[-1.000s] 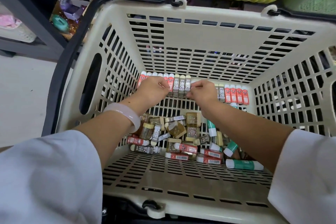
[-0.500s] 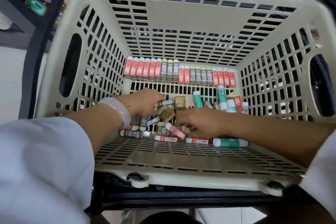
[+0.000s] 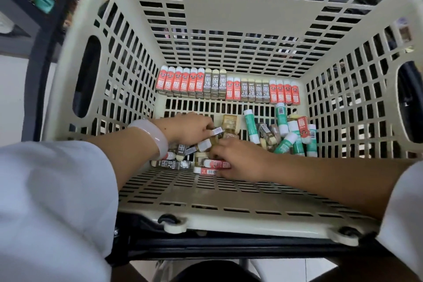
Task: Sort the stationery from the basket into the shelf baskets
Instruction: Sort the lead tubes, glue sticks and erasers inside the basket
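Note:
A cream slotted basket point(image 3: 229, 220) fills the head view. Red and grey 2B erasers stand in a neat row point(image 3: 226, 88) against its far wall. Closer to me lies a loose pile of erasers, green glue sticks point(image 3: 251, 126) and amber sharpeners point(image 3: 230, 121). My left hand point(image 3: 187, 128), with a pale bangle on its wrist, curls its fingers round a small grey eraser point(image 3: 217, 131) at the pile's top. My right hand point(image 3: 240, 159) lies over the pile's near edge and grips a red eraser point(image 3: 215, 163). The hands hide part of the pile.
A dark frame bar point(image 3: 39, 75) runs along the basket's left side. Behind it, a shelf holds a teal object point(image 3: 42, 2). Pale floor point(image 3: 11, 98) shows at the left. The basket's tall walls enclose the hands on all sides.
Both hands have come back from the far row of erasers to the loose pile. The right hand has slid left onto the red erasers. The view has tilted down.

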Motion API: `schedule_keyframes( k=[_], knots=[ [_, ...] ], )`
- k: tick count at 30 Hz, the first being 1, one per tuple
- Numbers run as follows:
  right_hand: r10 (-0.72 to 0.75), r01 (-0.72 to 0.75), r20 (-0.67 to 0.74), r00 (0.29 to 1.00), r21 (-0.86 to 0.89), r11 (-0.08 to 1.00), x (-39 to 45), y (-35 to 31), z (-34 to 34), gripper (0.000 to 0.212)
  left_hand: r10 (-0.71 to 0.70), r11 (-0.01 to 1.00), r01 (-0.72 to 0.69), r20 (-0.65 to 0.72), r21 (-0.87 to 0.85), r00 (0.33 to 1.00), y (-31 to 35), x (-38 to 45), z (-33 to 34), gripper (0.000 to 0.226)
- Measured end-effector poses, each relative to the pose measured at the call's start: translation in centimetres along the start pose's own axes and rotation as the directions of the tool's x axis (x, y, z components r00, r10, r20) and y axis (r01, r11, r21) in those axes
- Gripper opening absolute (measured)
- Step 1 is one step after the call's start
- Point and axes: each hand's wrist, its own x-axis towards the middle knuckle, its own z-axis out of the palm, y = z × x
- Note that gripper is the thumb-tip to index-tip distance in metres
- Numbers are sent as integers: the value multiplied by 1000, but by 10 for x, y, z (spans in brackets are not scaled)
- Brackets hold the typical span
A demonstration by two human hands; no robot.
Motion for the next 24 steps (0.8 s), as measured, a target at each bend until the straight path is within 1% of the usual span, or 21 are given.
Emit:
schedule_keyframes(
  k=[2, 4, 7, 8, 11, 13, 16, 18, 20, 21, 23, 24],
  knots=[
    [7, -8, 18, 1000, 30, 1000, 2, -2, 0, 39, 1, 999, -1, -1, 54, 1000, 1, 1, 4, 31],
    [21, -27, 62, 998, 91, 996, 4, -1, -3, 37, -8, 998, 7, 26, 56, 1000, 0, 1, 3, 31],
    [61, -97, 145, 988, 261, 960, 7, -1, -8, 33, -23, 1000, 23, 76, 12, 997, -1, 0, -1, 32],
    [68, -114, 162, 984, 291, 950, 7, -2, -7, 32, -25, 1000, 26, 90, -14, 996, -1, 1, -1, 32],
    [55, -107, 206, 977, 250, 962, 6, -4, -1, 33, -27, 1000, 28, 117, -9, 993, 2, 2, -2, 32],
    [40, -104, 239, 970, 262, 959, 4, -5, 1, 33, -34, 999, 34, 137, 3, 990, 4, 3, -2, 32],
    [45, -109, 219, 975, 289, 951, 3, -5, 3, 36, -35, 999, 39, 166, -23, 986, 5, 3, -4, 32],
    [47, -109, 196, 980, 319, 942, 3, -6, 3, 32, -58, 997, 64, 172, -31, 983, 5, 1, -4, 31],
    [15, -100, 240, 971, 346, 933, 4, -5, -6, 23, -68, 997, 74, 147, -36, 987, 7, 0, -1, 32],
    [0, -107, 275, 962, 374, 921, 4, -1, -15, 19, -66, 995, 74, 115, -72, 991, 8, -1, 0, 34],
    [11, -158, 298, 954, 474, 866, 5, 7, -38, 14, -77, 962, 73, -3, -263, 997, 8, -1, -3, 34],
    [48, -189, 265, 963, 537, 822, 5, 12, -51, 10, -102, 920, 61, -87, -387, 991, 7, 0, -8, 31]
  ],
)
